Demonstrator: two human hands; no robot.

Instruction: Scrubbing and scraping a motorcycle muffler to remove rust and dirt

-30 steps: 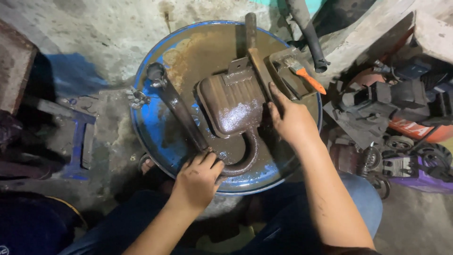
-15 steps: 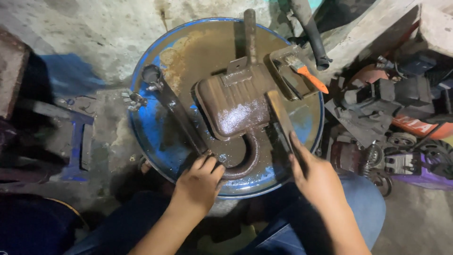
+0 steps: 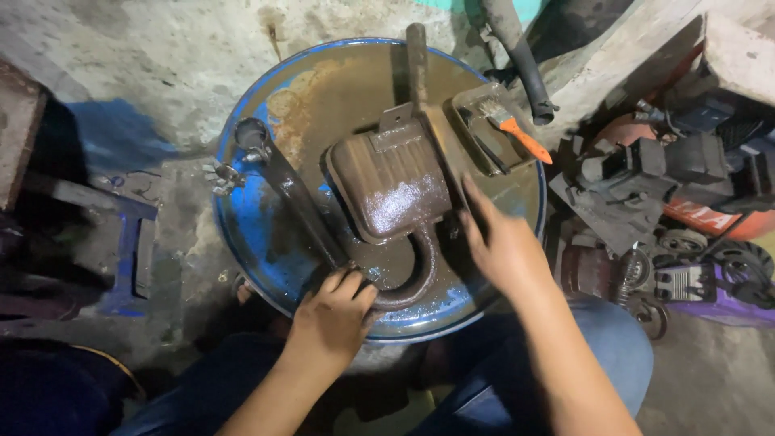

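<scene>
Resting on the blue drum lid [image 3: 242, 242], left hand [image 3: 333, 319] grips the curved bar [image 3: 416, 278]; right hand [image 3: 500, 242] lies open-fingered.

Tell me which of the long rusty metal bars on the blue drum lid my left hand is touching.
The dark diagonal bar with a ring end; the left hand grips its lower end. The straight one points away, untouched.

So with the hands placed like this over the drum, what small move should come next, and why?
Probably close the right hand on the long flat bar by the brown metal cover. That hand is blurred, open, and seems to hold nothing, while the left hand grips the curved hook.
</scene>
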